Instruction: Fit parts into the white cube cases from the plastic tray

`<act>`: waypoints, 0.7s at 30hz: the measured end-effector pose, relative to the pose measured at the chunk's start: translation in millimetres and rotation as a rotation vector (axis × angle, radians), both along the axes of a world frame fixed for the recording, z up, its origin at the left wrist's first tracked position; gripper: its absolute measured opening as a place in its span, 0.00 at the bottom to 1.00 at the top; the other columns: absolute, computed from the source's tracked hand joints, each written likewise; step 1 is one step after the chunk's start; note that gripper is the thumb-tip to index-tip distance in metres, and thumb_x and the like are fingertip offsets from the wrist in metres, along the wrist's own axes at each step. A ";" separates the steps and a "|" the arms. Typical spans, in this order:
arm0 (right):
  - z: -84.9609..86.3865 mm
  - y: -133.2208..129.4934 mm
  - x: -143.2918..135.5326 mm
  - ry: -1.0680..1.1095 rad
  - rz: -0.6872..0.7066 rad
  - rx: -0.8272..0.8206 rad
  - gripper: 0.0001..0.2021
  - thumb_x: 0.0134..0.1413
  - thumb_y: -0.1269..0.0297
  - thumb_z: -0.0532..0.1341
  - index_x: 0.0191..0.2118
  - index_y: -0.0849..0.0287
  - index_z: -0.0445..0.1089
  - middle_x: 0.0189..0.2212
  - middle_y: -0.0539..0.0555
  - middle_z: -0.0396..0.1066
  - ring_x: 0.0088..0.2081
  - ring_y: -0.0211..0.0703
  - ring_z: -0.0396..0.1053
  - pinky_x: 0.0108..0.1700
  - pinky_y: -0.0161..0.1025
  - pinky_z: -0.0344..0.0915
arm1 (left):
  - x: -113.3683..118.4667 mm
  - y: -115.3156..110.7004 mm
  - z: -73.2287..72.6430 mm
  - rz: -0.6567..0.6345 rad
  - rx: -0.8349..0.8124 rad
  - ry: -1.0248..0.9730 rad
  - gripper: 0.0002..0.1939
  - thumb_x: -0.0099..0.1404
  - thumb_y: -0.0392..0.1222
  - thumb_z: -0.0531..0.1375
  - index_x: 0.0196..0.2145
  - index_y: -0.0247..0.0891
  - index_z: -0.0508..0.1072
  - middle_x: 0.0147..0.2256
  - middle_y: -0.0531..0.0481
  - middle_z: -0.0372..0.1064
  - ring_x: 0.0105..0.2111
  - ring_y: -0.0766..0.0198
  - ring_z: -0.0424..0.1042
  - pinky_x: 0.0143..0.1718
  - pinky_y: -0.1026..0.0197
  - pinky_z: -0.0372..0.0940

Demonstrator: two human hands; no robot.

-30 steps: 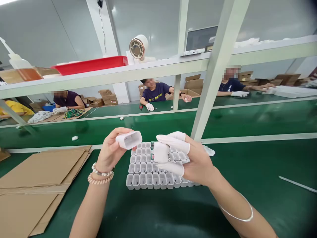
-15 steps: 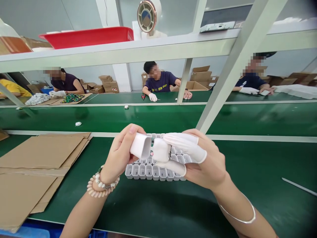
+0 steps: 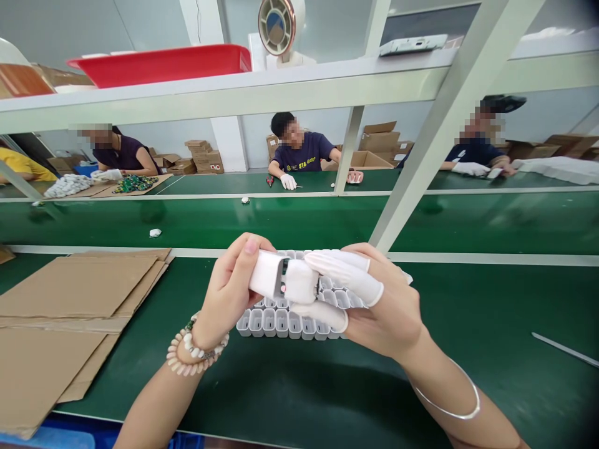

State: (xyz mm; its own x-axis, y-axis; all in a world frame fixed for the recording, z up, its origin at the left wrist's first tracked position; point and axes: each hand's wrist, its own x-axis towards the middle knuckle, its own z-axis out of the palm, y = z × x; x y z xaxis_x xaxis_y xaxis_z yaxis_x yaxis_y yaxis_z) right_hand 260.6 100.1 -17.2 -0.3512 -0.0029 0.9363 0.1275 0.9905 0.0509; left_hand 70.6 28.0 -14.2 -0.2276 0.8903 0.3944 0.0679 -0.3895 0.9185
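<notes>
My left hand grips a white rectangular casing whose open end faces right. Between the fingertips of my right hand, some of them covered in white, is a white padded piece with a bit of green board at its left edge. That left edge sits at the mouth of the casing. Behind and below both hands, rows of white open-topped casings stand on the green table; the hands hide part of them.
Flat cardboard sheets lie at the left, and a thin metal strip at the right. A slanted post rises beyond my right hand. Small white pieces sit on the green belt. People work across it.
The padded piece and the casing have come together, the board's edge now being at the casing's mouth. White pieces on the belt have shifted right.
</notes>
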 end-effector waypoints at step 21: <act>1.6 -5.4 -1.6 -0.013 -0.038 0.019 0.26 0.58 0.60 0.68 0.60 0.54 0.66 0.34 0.55 0.77 0.34 0.48 0.75 0.34 0.45 0.73 | 4.4 -3.5 0.5 0.036 0.055 0.036 0.21 0.73 0.58 0.52 0.33 0.39 0.70 0.20 0.56 0.55 0.13 0.74 0.51 0.09 0.70 0.46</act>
